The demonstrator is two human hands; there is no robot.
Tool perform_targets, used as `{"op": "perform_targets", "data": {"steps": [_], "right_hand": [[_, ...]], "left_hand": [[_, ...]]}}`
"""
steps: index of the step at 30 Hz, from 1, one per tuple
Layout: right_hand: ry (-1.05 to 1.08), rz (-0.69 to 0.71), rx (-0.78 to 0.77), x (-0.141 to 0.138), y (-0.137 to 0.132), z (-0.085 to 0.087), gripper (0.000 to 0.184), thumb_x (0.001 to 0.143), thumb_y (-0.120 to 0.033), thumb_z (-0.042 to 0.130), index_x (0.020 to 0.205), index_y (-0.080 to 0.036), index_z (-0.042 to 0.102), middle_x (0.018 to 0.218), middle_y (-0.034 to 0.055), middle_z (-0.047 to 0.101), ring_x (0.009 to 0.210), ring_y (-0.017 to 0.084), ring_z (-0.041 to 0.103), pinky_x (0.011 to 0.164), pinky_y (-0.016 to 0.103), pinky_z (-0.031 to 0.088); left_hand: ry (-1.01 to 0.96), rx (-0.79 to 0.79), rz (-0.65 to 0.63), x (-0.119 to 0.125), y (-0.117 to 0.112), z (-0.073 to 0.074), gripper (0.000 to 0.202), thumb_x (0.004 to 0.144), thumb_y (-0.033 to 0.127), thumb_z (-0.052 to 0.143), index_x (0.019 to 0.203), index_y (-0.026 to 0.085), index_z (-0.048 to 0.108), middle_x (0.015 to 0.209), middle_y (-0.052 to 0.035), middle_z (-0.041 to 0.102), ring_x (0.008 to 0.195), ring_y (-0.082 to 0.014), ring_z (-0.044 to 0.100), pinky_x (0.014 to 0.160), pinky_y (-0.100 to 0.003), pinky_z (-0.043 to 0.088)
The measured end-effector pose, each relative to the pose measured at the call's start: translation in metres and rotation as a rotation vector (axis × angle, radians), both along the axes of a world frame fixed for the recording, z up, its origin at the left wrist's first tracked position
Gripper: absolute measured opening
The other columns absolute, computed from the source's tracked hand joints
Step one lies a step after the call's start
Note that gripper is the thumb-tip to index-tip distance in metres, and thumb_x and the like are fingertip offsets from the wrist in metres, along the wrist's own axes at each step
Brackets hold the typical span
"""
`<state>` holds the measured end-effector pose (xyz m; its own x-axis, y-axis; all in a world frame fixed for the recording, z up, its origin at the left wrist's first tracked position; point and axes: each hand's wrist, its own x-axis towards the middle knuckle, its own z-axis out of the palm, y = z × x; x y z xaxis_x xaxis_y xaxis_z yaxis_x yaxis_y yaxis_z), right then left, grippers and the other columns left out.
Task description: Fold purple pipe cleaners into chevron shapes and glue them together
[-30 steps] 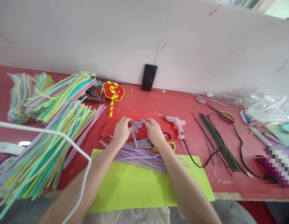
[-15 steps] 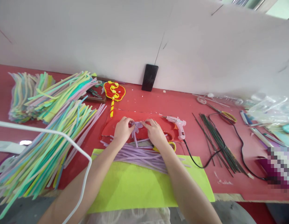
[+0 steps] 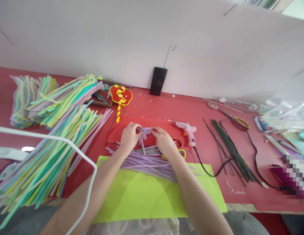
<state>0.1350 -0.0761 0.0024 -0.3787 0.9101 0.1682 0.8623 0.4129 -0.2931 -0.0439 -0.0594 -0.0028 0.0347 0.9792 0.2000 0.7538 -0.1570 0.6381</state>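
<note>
- Small folded piece of fuzzy lilac stems: we see it between both hands, above the glossy red flat sheet on the wide, smooth red table; whether it touches the sheet, we cannot tell.
- Risks, larger things first: the loose heap of long lilac fuzzy stems lies just below the wrists, so we judge a sweeping arm could scatter it.
- The scissors with metal blades and yellow handle lie partly hidden by the right arm; a lowered hand could meet an edge.
- The pink plastic pistol-shaped glue gun rests near the right hand; if hot, which we cannot see, it could burn.
- The left hand pinches the piece's left part, and the right hand pinches its right end; uneven pulling could, we think, open the folds.
- Materials, again from large: the lime-green rectangular sheet looks flat and matte.
- The lilac heap is thin, straight and fluffy.
- The piece shows short parallel rows, with one longer strand hanging down.
</note>
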Motion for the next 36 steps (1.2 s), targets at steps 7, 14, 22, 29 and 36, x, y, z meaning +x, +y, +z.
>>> {"op": "perform_targets", "data": {"steps": [7,14,22,29,36], "right_hand": [[-0.063,0.002,0.041,-0.0037,-0.0043,0.007,0.05,0.079,-0.002,0.038,0.122,-0.014,0.059,0.134,0.0127,0.05,0.123,0.025,0.044,0.103,0.038,0.038],[-0.014,0.05,0.034,-0.004,-0.0034,0.0053,0.051,0.077,0.0,0.036,0.122,-0.012,0.059,0.136,0.0098,0.051,0.129,0.023,0.039,0.108,0.038,0.033],[0.018,0.069,0.019,-0.0032,-0.0013,0.0041,0.054,0.077,0.002,0.036,0.123,-0.015,0.058,0.132,0.0101,0.054,0.127,0.021,0.043,0.108,0.04,0.034],[0.0,0.069,0.007,-0.0032,-0.0023,0.0049,0.054,0.077,0.001,0.034,0.125,-0.014,0.057,0.132,0.0094,0.054,0.126,0.02,0.044,0.108,0.038,0.033],[0.005,0.068,0.01,-0.0033,-0.0035,0.0052,0.056,0.077,0.002,0.035,0.125,-0.015,0.056,0.133,0.0102,0.053,0.126,0.02,0.044,0.108,0.039,0.034]], "left_hand": [[0.004,0.003,0.0,0.0002,-0.0009,0.0019,0.01,0.076,0.019,0.06,0.086,0.02,0.063,0.086,-0.0023,0.059,0.081,-0.0162,0.061,0.077,-0.027,0.047],[0.008,0.006,-0.001,0.0008,-0.0011,0.0028,0.014,0.076,0.017,0.061,0.089,0.02,0.064,0.087,-0.0023,0.06,0.082,-0.0158,0.062,0.077,-0.026,0.047],[0.013,-0.006,-0.015,0.0004,-0.001,0.0042,0.016,0.077,0.018,0.06,0.092,0.021,0.065,0.088,-0.0019,0.061,0.083,-0.0155,0.062,0.079,-0.026,0.047],[0.018,-0.008,-0.017,0.0002,-0.001,0.0027,0.015,0.078,0.018,0.059,0.091,0.021,0.065,0.088,-0.0027,0.061,0.083,-0.016,0.062,0.079,-0.027,0.047],[0.01,0.005,0.004,-0.0003,0.0005,-0.001,0.015,0.076,0.018,0.06,0.091,0.02,0.063,0.087,-0.0023,0.06,0.082,-0.0163,0.062,0.078,-0.027,0.047]]}}
